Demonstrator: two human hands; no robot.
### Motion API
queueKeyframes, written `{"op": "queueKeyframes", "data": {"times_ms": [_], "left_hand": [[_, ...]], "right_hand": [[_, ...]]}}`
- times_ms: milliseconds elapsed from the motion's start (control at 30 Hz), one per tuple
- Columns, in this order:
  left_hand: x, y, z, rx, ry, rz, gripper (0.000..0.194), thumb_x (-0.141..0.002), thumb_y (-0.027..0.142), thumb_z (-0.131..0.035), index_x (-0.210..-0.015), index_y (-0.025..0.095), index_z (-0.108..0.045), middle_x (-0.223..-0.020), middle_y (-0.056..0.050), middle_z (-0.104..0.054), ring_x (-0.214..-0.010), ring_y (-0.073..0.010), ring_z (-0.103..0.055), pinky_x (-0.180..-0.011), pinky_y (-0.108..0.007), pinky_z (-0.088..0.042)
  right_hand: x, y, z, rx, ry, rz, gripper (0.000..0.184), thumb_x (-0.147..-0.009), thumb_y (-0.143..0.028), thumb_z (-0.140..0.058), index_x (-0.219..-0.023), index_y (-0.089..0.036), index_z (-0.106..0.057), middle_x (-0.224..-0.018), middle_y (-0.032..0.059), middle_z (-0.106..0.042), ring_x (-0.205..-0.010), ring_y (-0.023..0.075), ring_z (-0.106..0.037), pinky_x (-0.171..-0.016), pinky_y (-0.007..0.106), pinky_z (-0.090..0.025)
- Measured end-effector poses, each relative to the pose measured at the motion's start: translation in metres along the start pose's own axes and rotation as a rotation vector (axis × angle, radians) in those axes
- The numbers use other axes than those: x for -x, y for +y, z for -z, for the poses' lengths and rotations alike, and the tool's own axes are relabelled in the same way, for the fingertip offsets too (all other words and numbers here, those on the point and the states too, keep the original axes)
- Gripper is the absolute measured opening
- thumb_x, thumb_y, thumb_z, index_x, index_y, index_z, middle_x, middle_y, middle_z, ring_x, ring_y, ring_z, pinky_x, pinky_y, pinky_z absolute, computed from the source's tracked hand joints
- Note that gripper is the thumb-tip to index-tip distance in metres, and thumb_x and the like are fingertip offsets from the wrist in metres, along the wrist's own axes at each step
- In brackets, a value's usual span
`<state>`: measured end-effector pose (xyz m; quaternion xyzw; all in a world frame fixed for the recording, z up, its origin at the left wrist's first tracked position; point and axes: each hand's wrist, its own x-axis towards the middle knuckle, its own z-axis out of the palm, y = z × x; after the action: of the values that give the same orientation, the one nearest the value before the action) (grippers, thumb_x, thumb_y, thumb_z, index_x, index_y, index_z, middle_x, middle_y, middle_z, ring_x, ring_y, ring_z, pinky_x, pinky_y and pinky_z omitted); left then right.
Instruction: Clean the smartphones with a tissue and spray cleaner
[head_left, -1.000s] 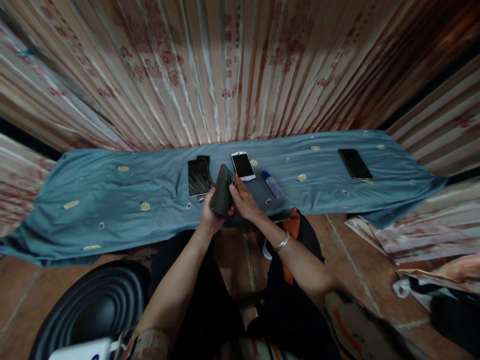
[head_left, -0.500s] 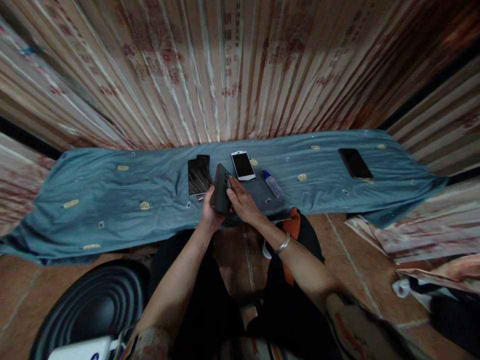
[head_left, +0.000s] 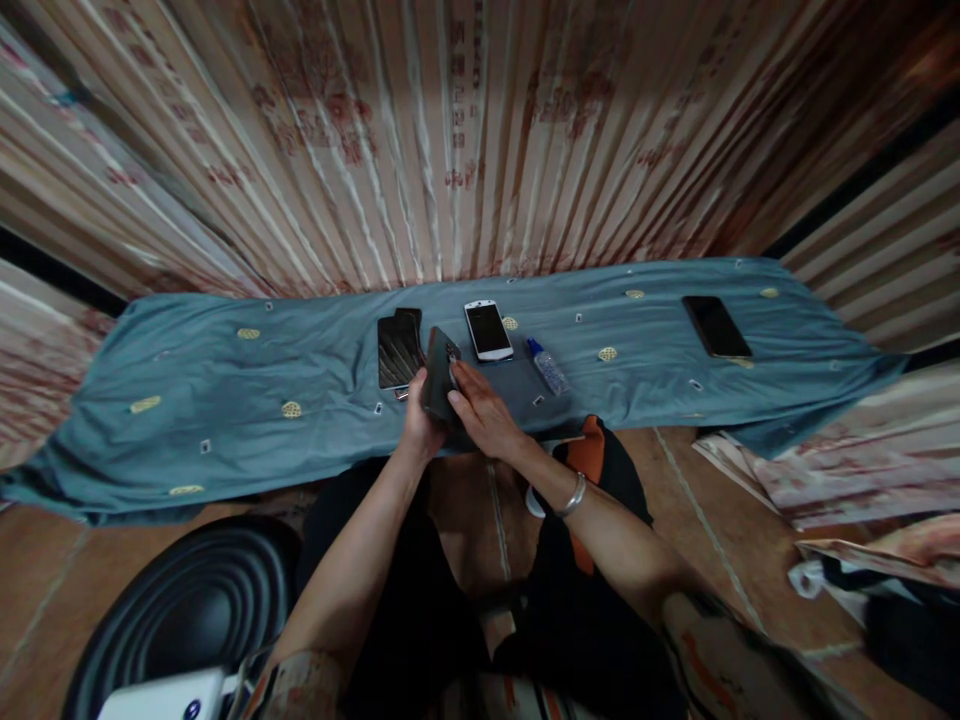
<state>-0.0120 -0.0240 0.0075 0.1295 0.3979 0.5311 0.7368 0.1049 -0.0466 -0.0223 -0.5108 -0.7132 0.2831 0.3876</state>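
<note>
My left hand (head_left: pixel 421 425) grips a dark smartphone (head_left: pixel 439 385) by its lower edge and side, with the back and camera lenses turned up toward me. Over the back of this phone lies my right hand (head_left: pixel 484 410), its fingers stretched out near the lenses and its thumb apart from them. Whether anything thin lies under those fingers is hidden. Just left of the held phone rest several overlapping dark phones (head_left: pixel 399 352). Beyond my right hand is a white phone (head_left: pixel 489 330), screen up. A clear bottle with a blue cap (head_left: pixel 550 368) lies to its right.
A blue patterned cloth (head_left: pixel 247 400) covers the long table. Another black phone (head_left: pixel 716 327) lies toward the far right. Pleated curtains (head_left: pixel 450 150) hang behind and at the sides. A black ridged round stool (head_left: pixel 187 610) with a white device (head_left: pixel 165 695) stands at lower left.
My right hand has slid slightly down and left over the back of the phone, away from the lenses. My left hand keeps its hold. The whole view has shifted slightly.
</note>
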Motion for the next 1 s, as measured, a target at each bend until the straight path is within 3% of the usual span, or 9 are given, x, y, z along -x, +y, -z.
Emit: {"op": "queueKeyframes", "data": {"times_ms": [333, 600, 867, 1000], "left_hand": [[0.0, -0.017, -0.001, -0.043, -0.029, 0.03, 0.025, -0.087, 0.036, -0.056, -0.09, 0.017, -0.072, -0.086, -0.005, -0.077, -0.106, -0.0226, -0.071, -0.089, -0.029, -0.056], [-0.005, -0.011, 0.0, 0.056, -0.034, -0.004, 0.025, -0.089, 0.036, -0.057, -0.094, 0.018, -0.074, -0.097, -0.003, -0.078, -0.116, -0.0203, -0.066, -0.103, -0.027, -0.048], [-0.003, -0.021, -0.003, 0.019, -0.051, 0.013, 0.024, -0.09, 0.034, -0.056, -0.094, 0.019, -0.075, -0.1, -0.004, -0.078, -0.123, -0.022, -0.063, -0.107, -0.029, -0.047], [-0.002, -0.019, -0.004, 0.04, -0.055, 0.026, 0.028, -0.094, 0.031, -0.049, -0.097, 0.018, -0.074, -0.1, -0.003, -0.077, -0.124, -0.0189, -0.063, -0.107, -0.027, -0.046]], "right_hand": [[-0.006, -0.004, 0.015, 0.032, 0.065, 0.077, 0.065, -0.104, -0.054, -0.028, -0.16, -0.02, -0.029, -0.166, 0.007, -0.031, -0.156, 0.0196, -0.023, -0.13, 0.043, -0.019], [0.002, -0.007, 0.013, 0.047, -0.005, 0.205, 0.057, -0.105, -0.045, -0.032, -0.156, -0.019, -0.037, -0.161, 0.009, -0.04, -0.153, 0.0208, -0.029, -0.128, 0.046, -0.024], [-0.004, -0.002, 0.018, 0.088, 0.064, 0.15, 0.058, -0.105, -0.045, -0.033, -0.156, -0.018, -0.037, -0.162, 0.0099, -0.039, -0.154, 0.0223, -0.027, -0.129, 0.046, -0.023], [-0.001, -0.004, 0.015, 0.072, 0.037, 0.172, 0.058, -0.105, -0.044, -0.032, -0.158, -0.019, -0.034, -0.163, 0.01, -0.038, -0.154, 0.0218, -0.026, -0.128, 0.047, -0.024]]}}
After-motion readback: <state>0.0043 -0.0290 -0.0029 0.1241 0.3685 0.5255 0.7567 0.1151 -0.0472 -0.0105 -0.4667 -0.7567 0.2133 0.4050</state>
